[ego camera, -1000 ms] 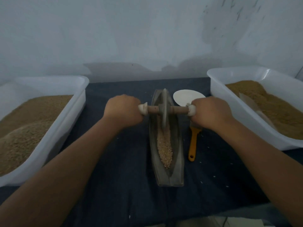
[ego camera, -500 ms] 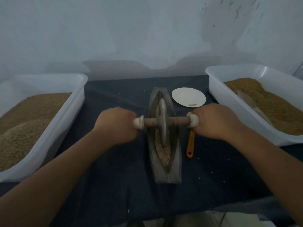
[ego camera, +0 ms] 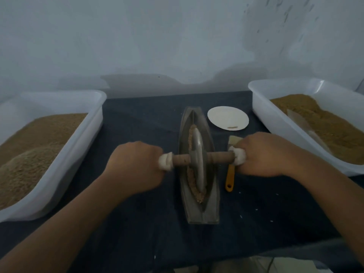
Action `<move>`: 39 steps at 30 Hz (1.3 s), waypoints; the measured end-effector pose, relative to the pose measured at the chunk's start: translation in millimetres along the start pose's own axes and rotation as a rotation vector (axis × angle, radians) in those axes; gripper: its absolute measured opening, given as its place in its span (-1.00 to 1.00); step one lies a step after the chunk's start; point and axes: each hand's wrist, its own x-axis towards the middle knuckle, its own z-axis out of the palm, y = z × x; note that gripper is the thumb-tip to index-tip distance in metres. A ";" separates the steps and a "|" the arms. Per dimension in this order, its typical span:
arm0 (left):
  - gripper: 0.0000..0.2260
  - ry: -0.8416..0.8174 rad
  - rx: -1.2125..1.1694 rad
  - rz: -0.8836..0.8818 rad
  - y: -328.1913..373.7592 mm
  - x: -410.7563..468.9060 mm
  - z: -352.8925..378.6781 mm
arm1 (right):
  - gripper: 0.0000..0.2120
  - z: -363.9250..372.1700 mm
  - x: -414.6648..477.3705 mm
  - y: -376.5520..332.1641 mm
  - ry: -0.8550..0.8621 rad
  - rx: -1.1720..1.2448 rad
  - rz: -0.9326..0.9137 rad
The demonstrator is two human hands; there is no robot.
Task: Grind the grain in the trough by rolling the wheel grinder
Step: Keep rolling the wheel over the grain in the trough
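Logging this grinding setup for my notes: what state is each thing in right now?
wheel grinder: upright in trough, both handles gripped
trough: holds grain
left hand: closed on handle
right hand: closed on handle
left tub: part full
right tub: part full
white plate: nearly bare

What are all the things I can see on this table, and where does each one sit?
trough: one, grey, centre of the table.
wheel grinder: one, grey disc on a wooden axle, standing in the trough.
grain: tan line along the trough bottom.
tubs: two, white, far left and far right, both holding brown grain.
plate: one, white, beyond the right hand.
brush: one, orange handle, right of the trough.
cloth: one, dark blue, covering the table.
left hand, right hand: gripping the axle ends.
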 end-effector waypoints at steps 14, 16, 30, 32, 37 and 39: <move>-0.77 -0.179 -0.040 -0.059 -1.7 48.4 0.3 | -0.75 -1.0 40.7 0.7 0.095 -0.067 0.087; -0.75 -0.120 -0.033 -0.002 -2.1 18.0 -3.1 | -0.79 0.2 16.7 2.6 -0.020 0.001 0.027; -0.75 -0.178 -0.109 -0.123 -2.9 68.3 7.6 | -0.75 -10.4 59.3 -2.0 0.194 -0.144 0.095; -0.74 -0.186 -0.118 -0.092 -5.4 35.9 9.5 | -0.76 -10.6 33.8 -3.4 0.085 -0.091 0.031; -0.72 -0.090 -0.067 -0.099 -4.0 14.1 10.9 | -0.72 -6.4 17.0 -6.0 0.092 -0.048 0.009; -0.72 -0.119 -0.050 -0.127 -2.2 45.8 10.0 | -0.70 -5.8 36.4 -9.1 0.151 -0.047 0.072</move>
